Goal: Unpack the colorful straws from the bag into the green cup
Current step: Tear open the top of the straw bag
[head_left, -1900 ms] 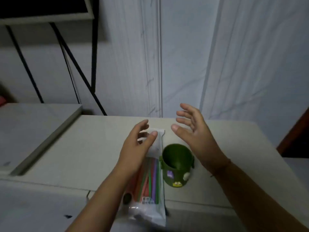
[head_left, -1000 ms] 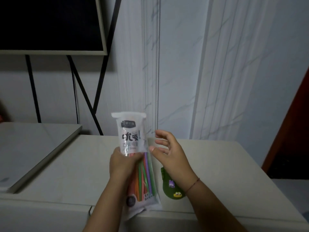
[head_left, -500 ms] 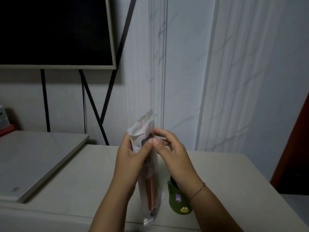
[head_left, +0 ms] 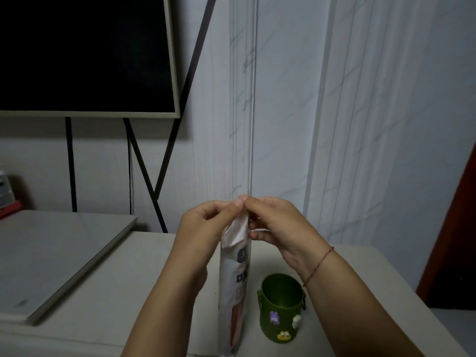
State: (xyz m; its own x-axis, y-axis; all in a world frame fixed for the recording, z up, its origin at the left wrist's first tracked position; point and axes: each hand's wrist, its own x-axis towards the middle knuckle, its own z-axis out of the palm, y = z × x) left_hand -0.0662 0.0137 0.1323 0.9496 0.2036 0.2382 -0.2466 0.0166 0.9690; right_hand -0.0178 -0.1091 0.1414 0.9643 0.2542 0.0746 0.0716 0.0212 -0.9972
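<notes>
bag [head_left: 235, 279], printed label too blurred to read

Dim room. Pale marble-veined wall panels [head_left: 283, 112] with vertical grooves; dark framed screen [head_left: 85, 52] upper left on thin black legs [head_left: 144, 163]; light grey surface [head_left: 154, 274] below; a raised slab [head_left: 59, 256] at left; dark red door edge [head_left: 456, 228] at right.

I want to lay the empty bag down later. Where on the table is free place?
Bare table lies left of the upright bag, up to the raised slab. Another bare patch lies right of the green cup, toward the table's right edge. It is crowded in the middle, where bag, cup and both forearms meet.
</notes>
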